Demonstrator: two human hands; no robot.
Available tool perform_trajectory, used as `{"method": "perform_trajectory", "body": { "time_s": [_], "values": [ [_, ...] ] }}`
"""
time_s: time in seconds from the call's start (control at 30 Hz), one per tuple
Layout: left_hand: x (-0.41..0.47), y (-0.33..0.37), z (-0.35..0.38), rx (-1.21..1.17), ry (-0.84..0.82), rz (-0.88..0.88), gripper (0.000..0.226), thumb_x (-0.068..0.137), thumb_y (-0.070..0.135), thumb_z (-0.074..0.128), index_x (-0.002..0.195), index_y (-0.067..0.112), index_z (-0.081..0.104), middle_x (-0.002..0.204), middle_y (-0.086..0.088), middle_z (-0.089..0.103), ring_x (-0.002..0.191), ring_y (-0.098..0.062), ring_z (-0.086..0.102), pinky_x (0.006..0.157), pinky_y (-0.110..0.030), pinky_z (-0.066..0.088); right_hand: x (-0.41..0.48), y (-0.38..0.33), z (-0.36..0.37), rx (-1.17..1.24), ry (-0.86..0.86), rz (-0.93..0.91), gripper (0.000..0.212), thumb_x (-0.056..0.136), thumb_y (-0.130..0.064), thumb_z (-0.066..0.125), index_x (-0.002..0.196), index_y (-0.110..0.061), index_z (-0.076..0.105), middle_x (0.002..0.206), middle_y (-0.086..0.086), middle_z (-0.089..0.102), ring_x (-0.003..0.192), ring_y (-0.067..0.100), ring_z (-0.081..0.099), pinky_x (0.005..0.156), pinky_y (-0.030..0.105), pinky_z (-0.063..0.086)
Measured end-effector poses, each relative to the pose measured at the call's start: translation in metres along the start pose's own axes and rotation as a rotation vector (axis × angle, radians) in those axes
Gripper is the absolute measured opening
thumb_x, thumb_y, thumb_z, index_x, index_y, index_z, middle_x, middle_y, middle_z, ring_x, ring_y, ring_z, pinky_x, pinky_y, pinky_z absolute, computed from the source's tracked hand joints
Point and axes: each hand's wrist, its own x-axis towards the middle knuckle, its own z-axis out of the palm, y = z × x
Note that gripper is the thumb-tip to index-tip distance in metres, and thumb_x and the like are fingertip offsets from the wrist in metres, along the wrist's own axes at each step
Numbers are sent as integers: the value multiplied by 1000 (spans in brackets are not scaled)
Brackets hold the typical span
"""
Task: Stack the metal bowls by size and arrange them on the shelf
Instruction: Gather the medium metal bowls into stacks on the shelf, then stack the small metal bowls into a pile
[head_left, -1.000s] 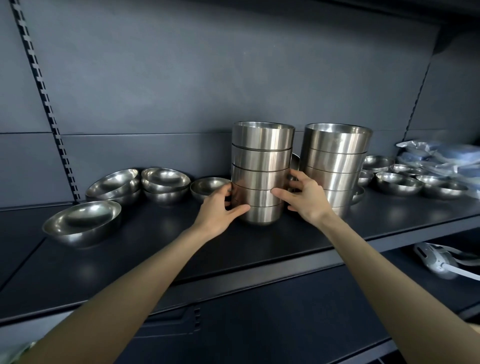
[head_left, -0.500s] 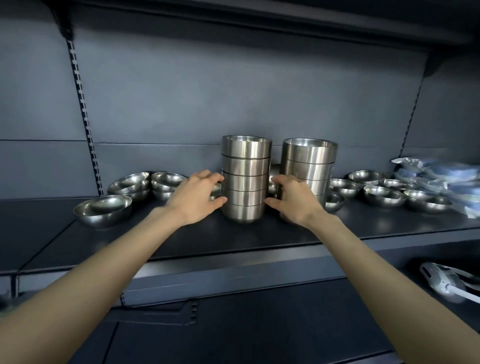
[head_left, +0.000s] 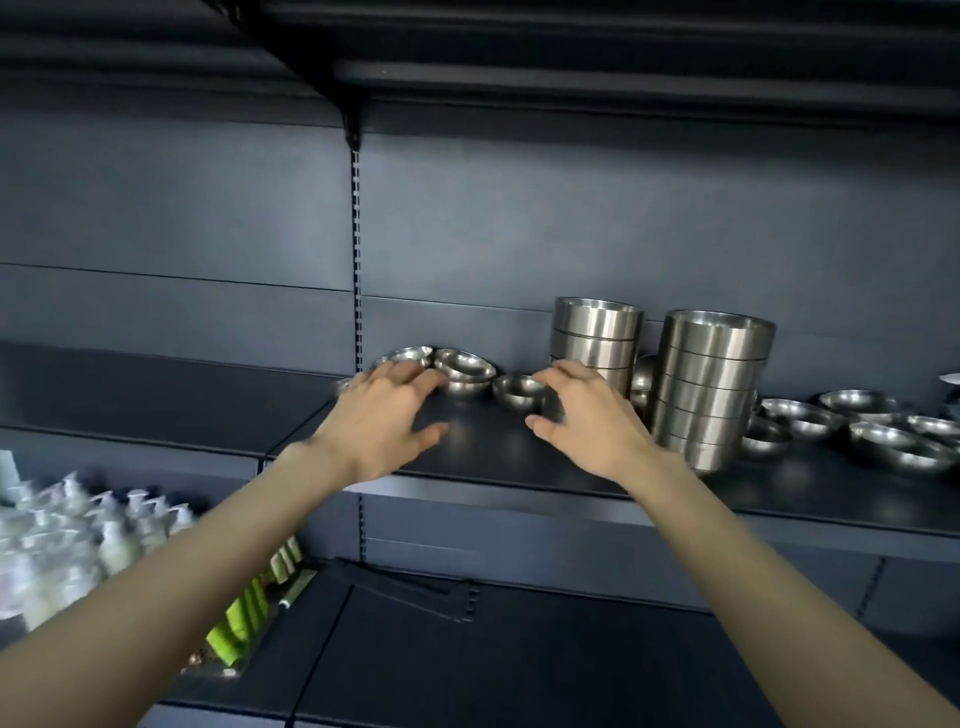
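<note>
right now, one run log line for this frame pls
left hand: open, empty | right hand: open, empty | two tall bowl stacks: upright on shelf | loose shallow bowls: unstacked

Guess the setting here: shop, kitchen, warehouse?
Likely a retail shop aisle: dark slotted gondola shelving, stacks of identical metal bowls laid out like stock, and rows of pump bottles on the next bay.

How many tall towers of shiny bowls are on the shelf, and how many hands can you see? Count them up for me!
Tall bowl towers: 2, the left tower and the right tower
Hands: 2, the left hand and the right hand
Total: 4
</note>
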Motion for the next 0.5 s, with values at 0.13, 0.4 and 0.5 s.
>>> {"method": "perform_trajectory", "body": {
  "time_s": [0.13,0.4,0.5],
  "values": [
    [-18,-46,-15,-11,36,-33,53,91,42,54,138,23,41,134,-2,48,125,-24,43,103,-36,32,19,-43,12,22,12,-34,52,93,-33,58,140,-16,44,147,2,38,132,26,39,104,38,39],
    [-49,-148,0,-38,-26,-51,57,92,44,52,142,24,36,138,-2,46,129,-25,40,104,-37,33,50,-116,73,57,1,15,55,93,-36,59,142,-18,42,150,1,36,136,23,37,104,37,36],
    [-46,-174,11,-84,-67,-73,58,92,43,52,143,22,35,139,-5,44,129,-26,39,104,-38,33,61,-129,92,52,-30,46,56,93,-36,59,143,-18,41,150,0,38,136,23,36,104,38,38]
  ]
}}
